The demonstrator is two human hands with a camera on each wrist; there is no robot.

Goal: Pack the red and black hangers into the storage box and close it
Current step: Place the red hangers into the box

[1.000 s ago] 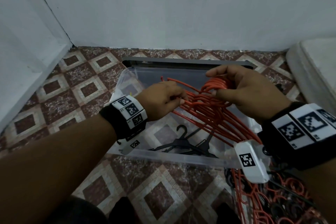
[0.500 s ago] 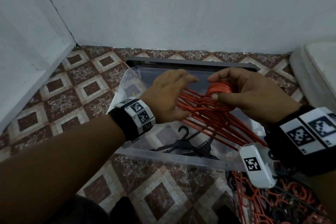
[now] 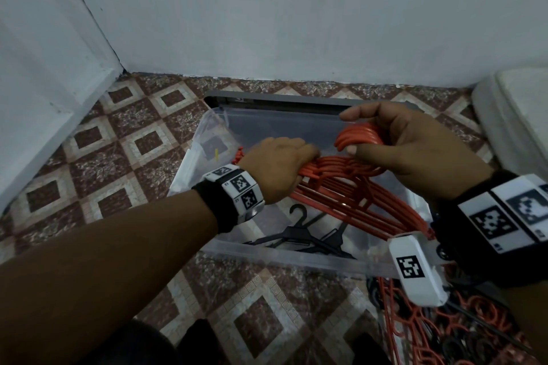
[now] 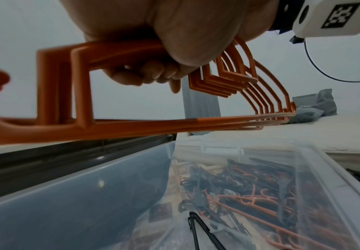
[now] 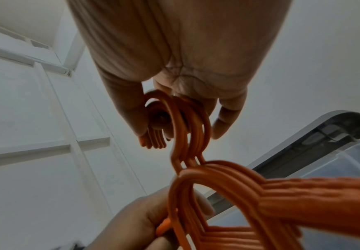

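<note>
Over the open storage box (image 3: 296, 256), the left hand (image 3: 278, 169) grips the red hangers (image 3: 350, 187) by their shoulders while the right hand (image 3: 415, 145) curls round their hooks.

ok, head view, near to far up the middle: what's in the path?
Bare floor tiles → near wall of the clear storage box → black hangers in the box → red hangers gripped by left hand and right hand → grey lid → white wall.

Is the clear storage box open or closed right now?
Open. The storage box has no lid on top; black hangers show inside, and both hands hold the red hangers over its open top.
</note>
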